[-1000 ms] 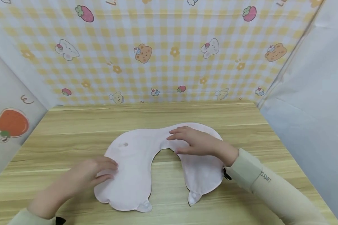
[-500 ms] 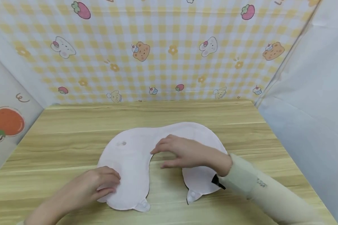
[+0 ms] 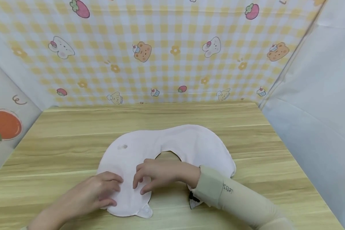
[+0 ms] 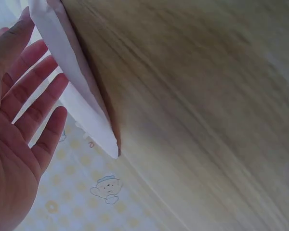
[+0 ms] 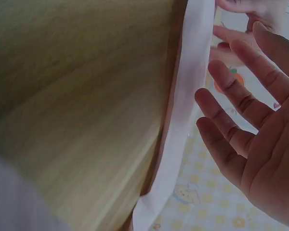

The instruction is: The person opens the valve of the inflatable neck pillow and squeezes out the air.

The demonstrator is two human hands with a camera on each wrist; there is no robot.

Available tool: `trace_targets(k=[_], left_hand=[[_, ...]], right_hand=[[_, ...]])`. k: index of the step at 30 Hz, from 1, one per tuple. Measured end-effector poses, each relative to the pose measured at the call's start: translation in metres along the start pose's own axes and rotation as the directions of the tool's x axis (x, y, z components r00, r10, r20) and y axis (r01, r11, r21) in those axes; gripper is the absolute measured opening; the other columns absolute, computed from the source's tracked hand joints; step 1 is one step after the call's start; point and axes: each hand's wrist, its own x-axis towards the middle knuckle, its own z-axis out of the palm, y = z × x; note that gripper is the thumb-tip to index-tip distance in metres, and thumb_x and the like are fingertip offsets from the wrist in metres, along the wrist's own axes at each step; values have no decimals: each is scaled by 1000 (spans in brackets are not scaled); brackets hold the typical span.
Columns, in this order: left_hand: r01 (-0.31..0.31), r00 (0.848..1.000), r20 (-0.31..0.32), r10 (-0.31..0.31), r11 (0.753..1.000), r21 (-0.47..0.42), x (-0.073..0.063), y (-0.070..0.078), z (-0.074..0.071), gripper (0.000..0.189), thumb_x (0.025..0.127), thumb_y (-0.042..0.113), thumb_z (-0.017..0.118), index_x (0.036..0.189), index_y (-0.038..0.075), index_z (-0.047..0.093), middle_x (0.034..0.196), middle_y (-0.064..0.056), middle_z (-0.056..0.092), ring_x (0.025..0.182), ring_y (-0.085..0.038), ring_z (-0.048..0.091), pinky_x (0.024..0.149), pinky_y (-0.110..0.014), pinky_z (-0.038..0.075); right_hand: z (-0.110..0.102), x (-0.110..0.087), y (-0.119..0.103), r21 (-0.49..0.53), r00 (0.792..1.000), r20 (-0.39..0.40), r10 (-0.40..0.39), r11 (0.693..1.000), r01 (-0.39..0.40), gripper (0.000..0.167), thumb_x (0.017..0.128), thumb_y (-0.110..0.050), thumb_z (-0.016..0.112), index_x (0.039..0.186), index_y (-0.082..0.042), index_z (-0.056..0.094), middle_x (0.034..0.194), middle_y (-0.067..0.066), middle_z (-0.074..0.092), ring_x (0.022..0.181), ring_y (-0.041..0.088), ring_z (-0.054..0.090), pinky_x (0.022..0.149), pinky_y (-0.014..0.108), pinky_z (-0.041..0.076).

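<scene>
A flat, pale pink U-shaped neck pillow (image 3: pixel 192 140) lies on the table, its two ends toward me. On its left lobe is a small round valve-like spot (image 3: pixel 125 146), and a snap tab (image 3: pixel 145 211) sticks out at that end. My left hand (image 3: pixel 103 188) rests at the outer edge of the left lobe, fingertips on the cloth. Over the inner edge of the same lobe is my right hand (image 3: pixel 158 174), fingers spread and loosely bent. Both wrist views show extended fingers beside the pillow's edge. My right forearm hides part of the right lobe.
The wood-grain table (image 3: pixel 74 127) ends at a yellow checked cloth wall (image 3: pixel 161 64) behind. White sheets (image 3: pixel 319 105) close off the sides. A black strap end (image 3: pixel 194 197) hangs from my right wrist.
My right hand has moved left and toward me, from the pillow's top curve to its left lobe. My left hand has shifted slightly down along the outer edge.
</scene>
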Motion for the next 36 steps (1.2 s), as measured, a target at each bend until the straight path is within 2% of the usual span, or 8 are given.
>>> trace_targets(k=[7,12,21,25,30,33,36], left_hand=[[24,1000,17,-24,999,27,-4,-3,2,35,65,34,89,93,24,70,120,6,66,105,-17,62,93,-4,37],[1,1000,9,-1,999,33,-4,-5,6,39,63,35,89,95,23,69,121,6,65,109,-17,60,98,-4,34],[9,1000,-11,-8,997,71,-9,-8,5,44,64,38,88,99,23,67,122,4,65,109,-17,60,98,-6,35],[7,1000,-17,-6,996,94,-10,-8,3,44,63,37,88,99,24,68,121,5,65,107,-16,60,95,-8,37],[-48,999,-18,50,996,68,-3,-3,2,42,64,28,88,101,22,68,118,7,65,107,-13,59,95,-8,38],[-92,996,-19,92,995,36,4,2,3,40,67,17,86,102,22,68,117,9,65,107,-11,60,95,-9,39],[-116,993,-14,117,992,42,7,7,5,41,67,11,85,103,21,70,115,10,65,105,-10,62,92,-11,43]], right_hand=[[12,18,-4,-48,996,40,-77,996,79,20,89,-30,74,108,-27,77,94,-10,65,81,-2,49,75,7,34],[21,24,-4,-89,995,62,-74,993,79,21,88,-28,75,108,-26,77,91,-11,64,78,-3,47,76,8,32],[25,24,-4,-214,998,41,46,976,-36,30,84,-34,78,113,-35,71,98,-13,56,84,6,40,68,11,33],[26,26,0,-270,998,1,63,961,-60,37,82,-36,80,117,-34,68,105,-12,57,91,9,44,73,12,37],[28,28,7,-283,995,-43,88,954,-97,43,81,-38,81,122,-34,66,114,-10,57,97,10,46,79,13,38],[27,28,9,-269,993,-51,111,956,-121,45,81,-40,81,122,-35,65,114,-10,55,97,10,44,76,13,38],[27,28,10,-252,991,-53,122,959,-132,45,81,-41,81,122,-35,64,114,-10,53,98,10,43,74,13,37]])
